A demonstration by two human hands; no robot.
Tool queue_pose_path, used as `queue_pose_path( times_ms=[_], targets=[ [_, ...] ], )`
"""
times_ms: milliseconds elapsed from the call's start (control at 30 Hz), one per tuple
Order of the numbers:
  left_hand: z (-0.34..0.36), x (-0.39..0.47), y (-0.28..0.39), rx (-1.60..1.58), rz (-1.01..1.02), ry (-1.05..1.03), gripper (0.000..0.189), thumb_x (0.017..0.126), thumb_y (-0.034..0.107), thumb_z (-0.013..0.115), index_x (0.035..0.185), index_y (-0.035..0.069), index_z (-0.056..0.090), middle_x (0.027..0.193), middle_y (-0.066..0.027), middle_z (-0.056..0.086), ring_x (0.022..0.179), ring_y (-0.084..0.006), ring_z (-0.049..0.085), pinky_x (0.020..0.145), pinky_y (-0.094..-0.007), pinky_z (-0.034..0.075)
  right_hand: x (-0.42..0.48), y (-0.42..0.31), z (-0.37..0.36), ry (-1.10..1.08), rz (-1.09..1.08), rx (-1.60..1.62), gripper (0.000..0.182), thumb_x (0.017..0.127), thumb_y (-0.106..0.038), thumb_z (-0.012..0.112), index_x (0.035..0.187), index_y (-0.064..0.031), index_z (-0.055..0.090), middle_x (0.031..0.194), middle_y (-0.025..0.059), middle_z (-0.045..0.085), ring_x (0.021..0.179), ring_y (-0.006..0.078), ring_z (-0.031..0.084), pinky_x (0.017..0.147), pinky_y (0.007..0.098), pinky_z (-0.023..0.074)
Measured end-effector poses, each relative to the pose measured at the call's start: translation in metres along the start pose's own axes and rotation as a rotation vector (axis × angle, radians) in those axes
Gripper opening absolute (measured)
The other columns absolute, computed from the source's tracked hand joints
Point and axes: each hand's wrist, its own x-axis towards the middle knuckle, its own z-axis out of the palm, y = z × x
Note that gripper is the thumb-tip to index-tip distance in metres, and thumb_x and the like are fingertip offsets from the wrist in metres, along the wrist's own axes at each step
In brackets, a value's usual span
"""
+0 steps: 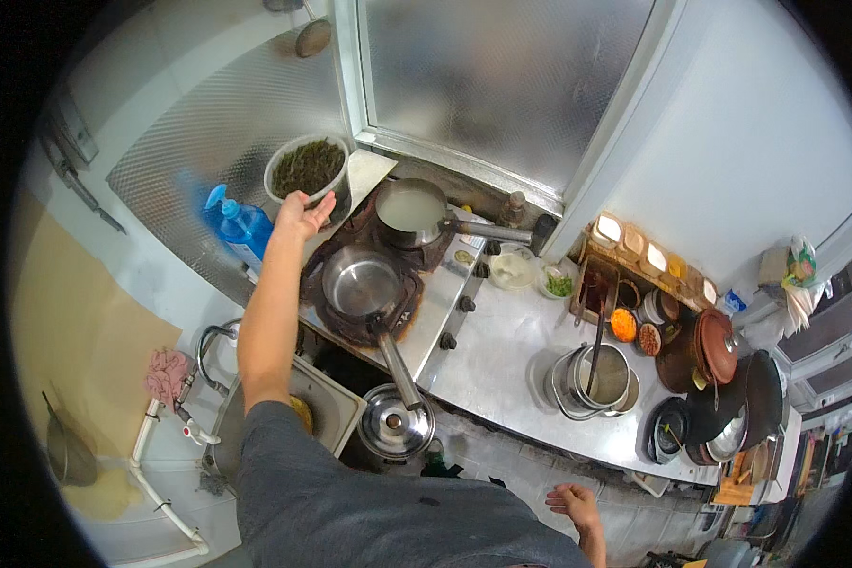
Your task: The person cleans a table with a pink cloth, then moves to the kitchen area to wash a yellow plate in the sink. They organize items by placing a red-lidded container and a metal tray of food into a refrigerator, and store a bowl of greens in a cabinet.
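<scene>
My left hand (309,213) reaches forward to the near rim of a round plastic tub (307,170) filled with dark green leafy matter. Its palm faces up and its fingers touch or nearly touch the tub; whether they grip it is unclear. Just left of that hand is a blue pump bottle (245,227). To its right, a saucepan of cloudy liquid (410,206) and an empty-looking metal saucepan (362,281) sit on the stove (433,305). My right hand (572,503) hangs low beside my body, fingers apart, holding nothing.
A steel counter (497,362) holds metal pots (603,380), a bowl of chopped greens (558,284), seasoning containers (632,241) and a lidded brown pot (717,348). A sink (326,397) and a lidded steel pot (396,422) lie near my body. Both saucepan handles project rightward or towards me.
</scene>
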Motion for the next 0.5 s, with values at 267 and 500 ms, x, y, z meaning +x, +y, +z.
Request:
queue_pose_path(
  times_ms=[267, 500],
  targets=[
    [0.071, -0.213, -0.001, 0.466, -0.052, -0.457, 0.021, 0.091, 0.016, 0.043, 0.097, -0.003, 0.049, 0.111, -0.0326, 0.061, 0.102, -0.0406, 0.066, 0.093, -0.0490, 0.056, -0.015, -0.011, -0.008, -0.095, -0.219, -0.015, 0.029, 0.101, -0.024, 0.057, 0.111, 0.0029, 0.062, 0.103, 0.0145, 0.070, 0.091, 0.0227, 0.070, 0.079, 0.0354, 0.0578],
    [0.085, -0.396, -0.120, 0.644, -0.357, -0.683, 0.022, 0.091, 0.014, 0.041, 0.104, 0.000, 0.051, 0.105, -0.0368, 0.064, 0.087, -0.0443, 0.070, 0.074, -0.0516, 0.063, -0.089, -0.032, -0.042, -0.230, -0.484, 0.132, 0.029, 0.101, -0.018, 0.057, 0.116, 0.0061, 0.061, 0.105, 0.0142, 0.070, 0.094, 0.0215, 0.069, 0.082, 0.0330, 0.0566]
  ],
)
